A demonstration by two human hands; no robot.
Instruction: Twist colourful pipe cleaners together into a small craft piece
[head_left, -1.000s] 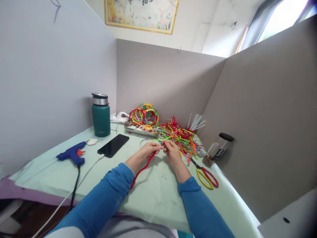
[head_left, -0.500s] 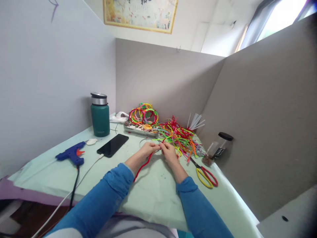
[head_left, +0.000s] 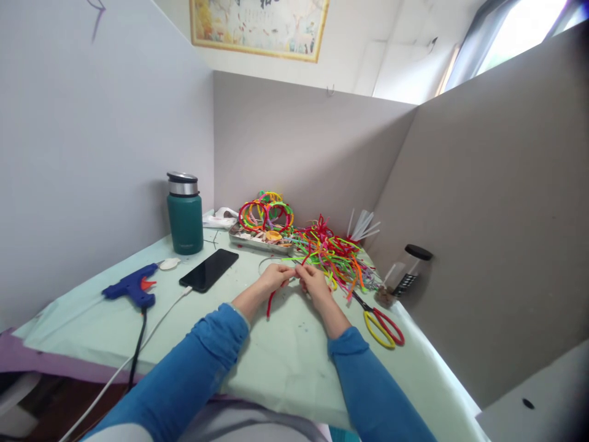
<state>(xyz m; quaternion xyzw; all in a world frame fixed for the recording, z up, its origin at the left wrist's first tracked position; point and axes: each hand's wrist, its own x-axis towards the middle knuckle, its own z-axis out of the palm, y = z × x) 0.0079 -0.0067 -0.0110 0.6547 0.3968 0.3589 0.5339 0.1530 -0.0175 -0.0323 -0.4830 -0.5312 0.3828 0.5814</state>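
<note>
Red fuzzy stem: I have the red fuzzy stem (head_left: 269, 308) above the near middle of the covered table (head_left: 294, 368), one tail hanging below the left palm.
Left hand: the left hand (head_left: 275, 277) comes in low, palm turned inward, fingers bent and pressed narrow around the stem.
Right hand: the right hand (head_left: 313, 283) mirrors it, thumb and index finger pinched together, knuckles up, the fingertips touching or almost touching the left ones.
Hidden between fingertips: I cannot make out what sits in the right pinch; the fingers cover the stem's upper end.
Red bit above: a short red length shows just beyond the right fingertips, and I can't tell whether it belongs to the held stem or the heap.
Grey band: a thin grey band (head_left: 260, 264) arcs out beside the left hand; its other end is lost behind the fingers.
Sleeves: both forearms slant inward in blue sleeves (head_left: 202, 353), cut off at my lower edge.
Stem heap: a tangle of coloured stems (head_left: 335, 253) lies just past the right hand, too jumbled to count.
Tray: behind the left hand, a metal tray (head_left: 257, 246) bears coloured rings (head_left: 265, 216) and small bits I can't identify.
Scissors: to the right, the scissors (head_left: 384, 328) have their blade tips hidden at the heap.
Phone: a dark phone (head_left: 209, 270) lies left of the left hand.
Glue gun: the blue glue gun (head_left: 132, 286) lies farther left.
</note>
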